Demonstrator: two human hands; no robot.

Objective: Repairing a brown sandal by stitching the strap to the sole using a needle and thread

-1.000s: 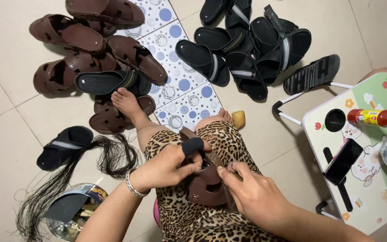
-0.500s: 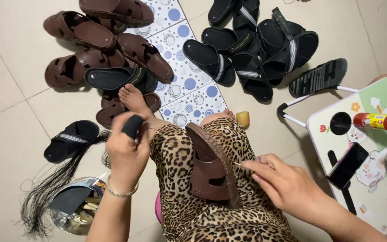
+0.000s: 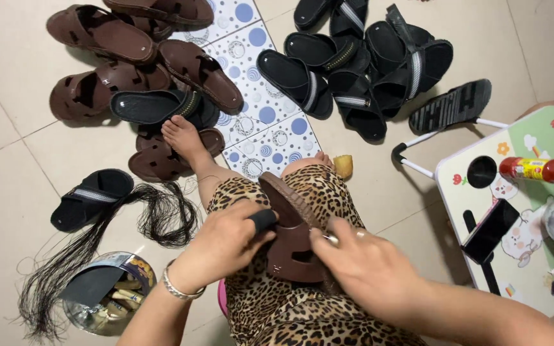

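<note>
At the far left a bundle of black thread trails over the tiled floor beside a round tin and a lone black sandal. The left hand has its fingers clenched around a short black tool, whose tip touches the left side of the brown sandal. That sandal stands on edge on the leopard-print lap, between both hands. The right hand presses against its right side, fingers curled over a thin metal piece; what exactly they pinch I cannot tell. Ahead, brown sandals and black sandals crowd a patterned mat, leaving bare floor beside the knee. To the right, a small folding table carries a phone and a red bottle.
</note>
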